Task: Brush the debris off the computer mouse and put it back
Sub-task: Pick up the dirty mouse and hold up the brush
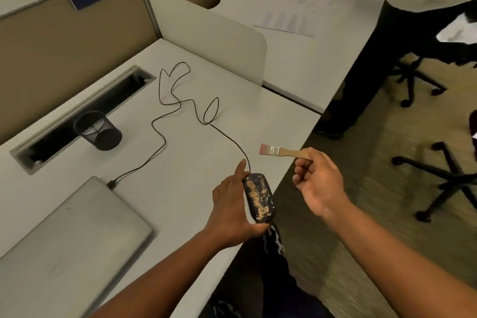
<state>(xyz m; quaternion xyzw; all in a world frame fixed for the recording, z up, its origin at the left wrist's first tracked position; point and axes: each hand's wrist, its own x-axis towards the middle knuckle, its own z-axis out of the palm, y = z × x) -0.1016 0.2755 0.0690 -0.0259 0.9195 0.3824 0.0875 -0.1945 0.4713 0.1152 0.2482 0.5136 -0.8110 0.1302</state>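
1. Two hands at work: left hand (pixel 232 204) closed around the computer mouse (pixel 259 197), thumb along the near-left flank, forefinger stretched up toward the cord end, palm under the tail.
2. Right hand (pixel 318 183) curled shut on the wooden handle of the brush (pixel 281 151), bristles pointing left, raised clear of the mouse and not touching it.
3. Mouse held at the desk (pixel 206 90) edge, partly out past it over the floor, top face up and streaked with tan debris (pixel 255 195); long axis running away from the body, cord end farthest.
4. Brush up and to the right of the mouse, bristle tip nearer the cord end than the tail; handle roughly crosswise to the mouse's length.
5. Coming move, by judgement: bristles down and left onto the top face, strokes probably lengthwise or off the right flank, so the debris falls floorward rather than onto the desk.
6. Cable (pixel 180 111) looping back over the desk toward the closed laptop (pixel 67 237); whether actually plugged in there, hard to tell.
7. Mesh pen cup (pixel 99 130) well apart, out of the way.
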